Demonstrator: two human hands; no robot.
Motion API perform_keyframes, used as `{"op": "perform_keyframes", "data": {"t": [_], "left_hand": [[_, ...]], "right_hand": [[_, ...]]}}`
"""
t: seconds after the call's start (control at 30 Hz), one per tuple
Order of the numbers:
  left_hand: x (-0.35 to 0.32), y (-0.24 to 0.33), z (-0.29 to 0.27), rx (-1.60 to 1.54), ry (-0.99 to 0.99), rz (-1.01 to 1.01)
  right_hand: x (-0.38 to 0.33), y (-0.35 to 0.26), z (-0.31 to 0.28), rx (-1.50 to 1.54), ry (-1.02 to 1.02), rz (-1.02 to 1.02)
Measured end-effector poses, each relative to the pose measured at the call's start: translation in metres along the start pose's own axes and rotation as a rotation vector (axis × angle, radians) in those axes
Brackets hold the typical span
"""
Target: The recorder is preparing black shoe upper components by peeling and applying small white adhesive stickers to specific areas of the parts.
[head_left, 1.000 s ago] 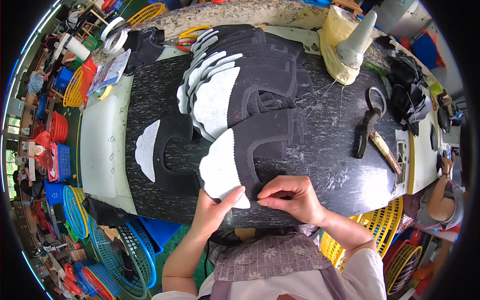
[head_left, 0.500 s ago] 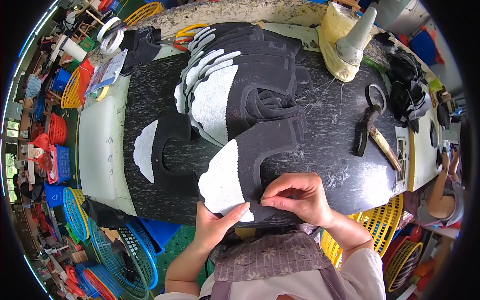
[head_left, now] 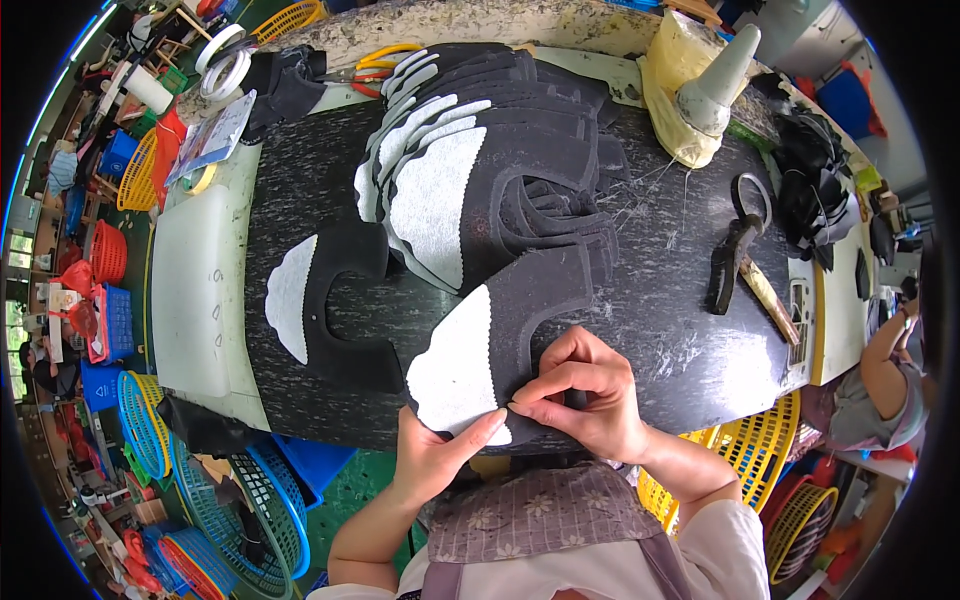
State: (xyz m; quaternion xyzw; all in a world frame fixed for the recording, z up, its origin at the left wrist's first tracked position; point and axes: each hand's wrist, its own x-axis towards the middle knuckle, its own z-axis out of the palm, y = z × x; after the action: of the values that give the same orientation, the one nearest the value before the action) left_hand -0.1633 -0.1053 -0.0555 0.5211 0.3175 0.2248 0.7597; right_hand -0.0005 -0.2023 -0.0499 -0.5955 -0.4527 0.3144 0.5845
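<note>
A black U-shaped shoe upper (head_left: 525, 300) with a white scalloped toe patch (head_left: 452, 365) lies at the table's near edge. My left hand (head_left: 435, 455) holds its near end, thumb on top of the white patch and fingers hidden underneath. Thumb and forefinger of my right hand (head_left: 588, 400) are pinched together over the black part beside the patch; anything between them is too small to make out. Behind lies a fanned stack of similar uppers (head_left: 530, 140). One separate upper (head_left: 345, 245) rests to the left of the piece in my hands.
On the right lie a hammer (head_left: 765, 295) and a metal ring (head_left: 755, 195). A grey cone on a yellow-wrapped base (head_left: 705, 105) stands far right. Yellow-handled pliers (head_left: 385, 60) lie behind the stack. White tape rolls (head_left: 225, 75) sit far left, baskets (head_left: 285, 510) below the table.
My right fingertips have shifted slightly left along the upper, toward the white patch. The left hand keeps its hold, and the view has shifted a little.
</note>
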Motion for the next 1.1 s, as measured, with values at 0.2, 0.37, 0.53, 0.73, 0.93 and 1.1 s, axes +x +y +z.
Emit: {"op": "perform_keyframes", "data": {"t": [0.2, 0.37, 0.53, 0.73, 0.93, 1.1], "left_hand": [[0.000, 0.002, 0.004, 0.098, -0.013, 0.108], [0.002, -0.002, -0.001, 0.089, -0.061, 0.139], [0.004, 0.005, 0.002, 0.038, -0.066, 0.105], [0.004, 0.001, -0.009, -0.031, -0.213, 0.064], [0.005, 0.002, -0.006, -0.083, -0.085, 0.113], [0.000, 0.007, -0.006, 0.028, 0.058, 0.221]], "right_hand": [[0.001, 0.007, -0.001, 0.064, -0.018, 0.017], [0.003, 0.009, -0.002, 0.161, -0.076, 0.014], [-0.008, 0.007, -0.002, 0.398, -0.077, 0.205], [-0.002, -0.001, -0.005, 0.571, -0.077, 0.439], [0.003, -0.010, 0.002, 0.566, -0.091, 0.525], [0.010, -0.005, 0.017, 0.145, -0.019, 0.066]]}}
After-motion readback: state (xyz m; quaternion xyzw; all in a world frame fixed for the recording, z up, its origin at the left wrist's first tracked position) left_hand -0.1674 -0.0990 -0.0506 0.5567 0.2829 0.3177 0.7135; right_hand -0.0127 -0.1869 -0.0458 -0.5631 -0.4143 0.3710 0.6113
